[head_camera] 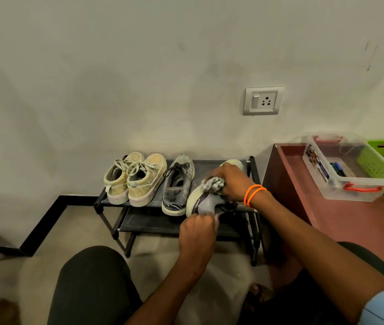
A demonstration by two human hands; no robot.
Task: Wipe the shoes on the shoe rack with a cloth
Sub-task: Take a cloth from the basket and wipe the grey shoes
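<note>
Head view: the left hand [197, 233] grips the heel of a grey shoe [206, 202] tipped on its side on the black shoe rack [212, 166], toe towards the wall. The right hand [231, 182] clutches a bunched cloth [213, 185] against it. The container label [316, 164] is unreadable.

We see four shoes in a row on the shoe rack [253, 170] against the wall; right of it, two bins [359, 193] on the bench [341, 221].
</note>
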